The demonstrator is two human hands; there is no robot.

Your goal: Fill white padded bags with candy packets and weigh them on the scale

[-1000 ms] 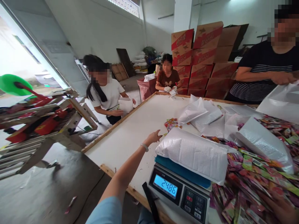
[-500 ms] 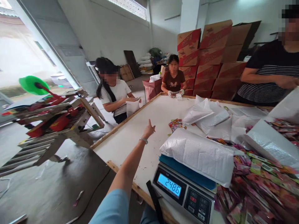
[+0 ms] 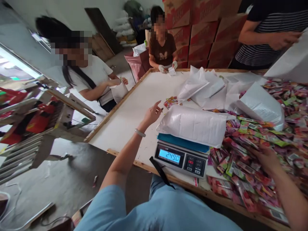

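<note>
My left hand (image 3: 153, 114) is over the white tabletop with its fingers apart, holding nothing. It is beside a puffy white bubble mailer (image 3: 192, 125) and near a small pile of colourful sachets (image 3: 172, 101). The mailer lies on a digital scale (image 3: 181, 158) with a blue platform and a lit display. My right hand (image 3: 267, 158) reaches down onto a large heap of pink, red and green sachets (image 3: 245, 170). Its fingers are blurred and partly lost among the sachets, so I cannot tell whether they hold any.
Several white mailers (image 3: 209, 86) lie behind the scale. Three people stand or sit round the table (image 3: 134, 110), handling white items. A black strap (image 3: 161, 170) hangs at the near edge. Stacked red cartons (image 3: 202, 38) stand behind; wooden-framed equipment (image 3: 57, 118) is at left.
My view has tilted down. My left hand has gone from pointing to looser, spread fingers nearer the mailer. My right hand has come into view at the sachet heap. The scale's reading has risen slightly.
</note>
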